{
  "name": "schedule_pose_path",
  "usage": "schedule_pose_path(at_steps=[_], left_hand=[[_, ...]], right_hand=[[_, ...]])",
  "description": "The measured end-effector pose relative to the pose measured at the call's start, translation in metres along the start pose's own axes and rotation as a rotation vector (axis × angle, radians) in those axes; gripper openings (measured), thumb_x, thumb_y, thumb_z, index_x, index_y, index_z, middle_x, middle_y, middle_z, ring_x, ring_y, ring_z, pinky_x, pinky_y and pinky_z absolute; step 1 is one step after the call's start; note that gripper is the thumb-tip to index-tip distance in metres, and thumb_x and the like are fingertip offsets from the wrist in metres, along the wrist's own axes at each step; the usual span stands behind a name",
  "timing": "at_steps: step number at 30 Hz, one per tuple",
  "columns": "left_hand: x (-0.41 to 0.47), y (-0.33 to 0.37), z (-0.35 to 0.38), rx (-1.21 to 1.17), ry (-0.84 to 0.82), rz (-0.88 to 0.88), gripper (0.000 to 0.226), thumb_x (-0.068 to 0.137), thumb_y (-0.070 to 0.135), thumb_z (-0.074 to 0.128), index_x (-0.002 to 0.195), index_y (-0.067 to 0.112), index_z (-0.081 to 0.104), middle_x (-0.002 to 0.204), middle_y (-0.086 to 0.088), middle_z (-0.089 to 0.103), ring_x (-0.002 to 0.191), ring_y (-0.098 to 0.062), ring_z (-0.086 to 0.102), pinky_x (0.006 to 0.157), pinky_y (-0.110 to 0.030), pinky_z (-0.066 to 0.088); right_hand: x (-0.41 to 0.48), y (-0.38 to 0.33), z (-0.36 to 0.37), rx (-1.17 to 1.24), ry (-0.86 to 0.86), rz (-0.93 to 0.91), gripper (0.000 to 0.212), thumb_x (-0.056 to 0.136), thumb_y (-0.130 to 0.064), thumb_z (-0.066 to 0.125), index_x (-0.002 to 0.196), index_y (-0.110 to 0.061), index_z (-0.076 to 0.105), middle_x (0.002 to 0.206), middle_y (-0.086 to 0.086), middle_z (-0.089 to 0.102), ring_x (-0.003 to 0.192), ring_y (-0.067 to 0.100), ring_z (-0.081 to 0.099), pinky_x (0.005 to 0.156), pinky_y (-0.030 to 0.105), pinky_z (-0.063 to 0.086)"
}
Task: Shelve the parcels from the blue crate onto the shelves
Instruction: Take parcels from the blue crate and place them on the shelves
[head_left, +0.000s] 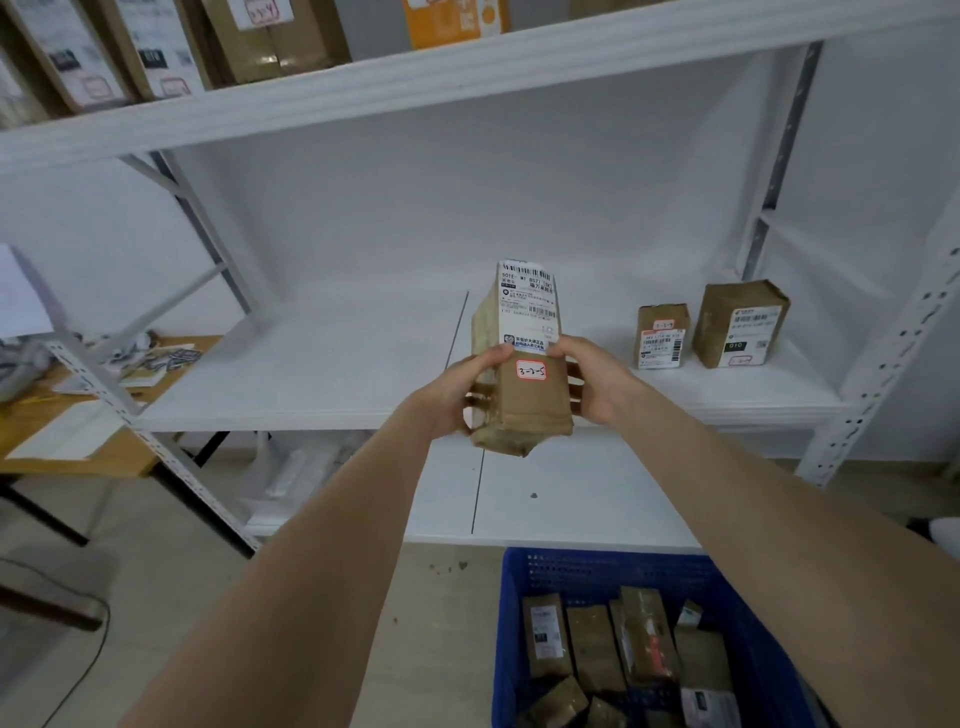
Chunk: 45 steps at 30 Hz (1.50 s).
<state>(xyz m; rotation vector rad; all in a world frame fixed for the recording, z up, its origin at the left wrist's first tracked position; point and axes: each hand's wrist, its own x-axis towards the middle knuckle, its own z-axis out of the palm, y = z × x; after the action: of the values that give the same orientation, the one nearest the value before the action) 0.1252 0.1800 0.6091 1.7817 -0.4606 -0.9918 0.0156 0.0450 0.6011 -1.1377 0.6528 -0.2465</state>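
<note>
Left hand (457, 396) and right hand (598, 383) (arms outstretched) clasp the parcel (525, 408).

Bare shelf board (332, 364) left of two standing parcels (711, 335)

Soft, even indoor light, faint shadows, wide-angle bending at edges, slight overall blur.

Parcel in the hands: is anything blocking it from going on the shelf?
Nothing visible. The left hand and right hand hold the parcel before the shelf; its board there is bare, and two boxes stand farther right.
</note>
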Motion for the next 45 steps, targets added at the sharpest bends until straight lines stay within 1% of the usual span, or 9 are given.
schedule_pose_path(at_steps=[4,13,16,20,24,26,34,40,45], left_hand=[[-0.015,0.003,-0.002,0.007,0.011,-0.010,0.059,0.079,0.071,0.049,0.120,0.028,0.054,0.116,-0.009,0.058,0.112,-0.026,0.053,0.092,-0.052,0.044],[-0.008,-0.019,-0.030,-0.012,-0.021,-0.030,0.054,0.082,0.062,0.054,0.124,0.028,0.051,0.117,-0.008,0.056,0.111,-0.026,0.052,0.101,-0.060,0.037],[0.001,-0.023,-0.054,-0.005,-0.069,-0.030,0.046,0.081,0.065,0.053,0.113,0.032,0.056,0.119,-0.009,0.057,0.113,-0.026,0.053,0.095,-0.055,0.042],[0.026,-0.031,-0.099,0.001,-0.094,-0.029,0.037,0.083,0.066,0.048,0.098,0.034,0.059,0.114,-0.006,0.060,0.111,-0.025,0.053,0.074,-0.039,0.048],[0.059,-0.038,-0.162,0.011,-0.117,-0.030,0.050,0.080,0.065,0.055,0.116,0.030,0.056,0.120,-0.007,0.059,0.115,-0.025,0.052,0.097,-0.055,0.042],[0.071,-0.040,-0.191,0.030,-0.138,-0.035,0.063,0.072,0.067,0.059,0.122,0.030,0.053,0.121,-0.007,0.058,0.115,-0.025,0.052,0.100,-0.059,0.038],[0.093,-0.033,-0.253,-0.009,-0.239,-0.025,0.040,0.078,0.065,0.056,0.107,0.036,0.057,0.123,-0.007,0.057,0.116,-0.025,0.052,0.098,-0.057,0.041],[0.083,-0.013,-0.267,-0.008,-0.239,0.038,0.030,0.091,0.044,0.051,0.116,0.028,0.055,0.114,-0.005,0.059,0.104,-0.023,0.056,0.091,-0.047,0.048],[0.058,0.008,-0.265,0.043,-0.224,0.128,0.036,0.091,0.035,0.053,0.126,0.026,0.054,0.122,-0.004,0.058,0.113,-0.028,0.055,0.089,-0.046,0.050]], right_hand=[[-0.013,-0.003,0.002,-0.005,-0.042,-0.013,0.033,0.086,-0.012,0.056,0.119,-0.015,0.056,0.099,0.008,0.064,0.083,0.024,0.063,0.070,0.034,0.055],[-0.012,0.015,0.026,-0.016,-0.037,0.013,0.039,0.085,-0.009,0.055,0.124,-0.013,0.055,0.099,0.008,0.064,0.082,0.023,0.064,0.062,0.031,0.054],[0.001,0.020,0.047,-0.024,-0.009,0.016,0.039,0.085,-0.009,0.054,0.123,-0.013,0.056,0.098,0.008,0.064,0.081,0.023,0.064,0.061,0.031,0.053],[0.030,0.029,0.087,-0.003,0.026,-0.003,0.028,0.086,-0.005,0.051,0.112,-0.013,0.060,0.094,0.007,0.064,0.083,0.022,0.062,0.065,0.032,0.053],[0.063,0.039,0.140,0.032,0.087,0.015,0.025,0.088,-0.006,0.052,0.110,-0.014,0.061,0.091,0.004,0.064,0.080,0.020,0.061,0.066,0.032,0.052],[0.077,0.044,0.165,0.045,0.105,0.029,0.027,0.088,-0.008,0.053,0.113,-0.015,0.061,0.094,0.003,0.064,0.083,0.019,0.062,0.069,0.032,0.052],[0.099,0.038,0.219,0.002,0.088,0.038,0.028,0.090,-0.015,0.059,0.117,-0.021,0.058,0.108,0.007,0.064,0.098,0.029,0.063,0.078,0.041,0.055],[0.101,0.030,0.230,-0.035,0.077,-0.005,0.039,0.087,-0.015,0.063,0.125,-0.020,0.057,0.117,0.006,0.065,0.105,0.030,0.064,0.085,0.044,0.055],[0.078,0.015,0.230,-0.053,0.071,-0.061,0.036,0.086,-0.012,0.063,0.122,-0.020,0.058,0.114,0.006,0.066,0.102,0.029,0.064,0.087,0.042,0.055]])
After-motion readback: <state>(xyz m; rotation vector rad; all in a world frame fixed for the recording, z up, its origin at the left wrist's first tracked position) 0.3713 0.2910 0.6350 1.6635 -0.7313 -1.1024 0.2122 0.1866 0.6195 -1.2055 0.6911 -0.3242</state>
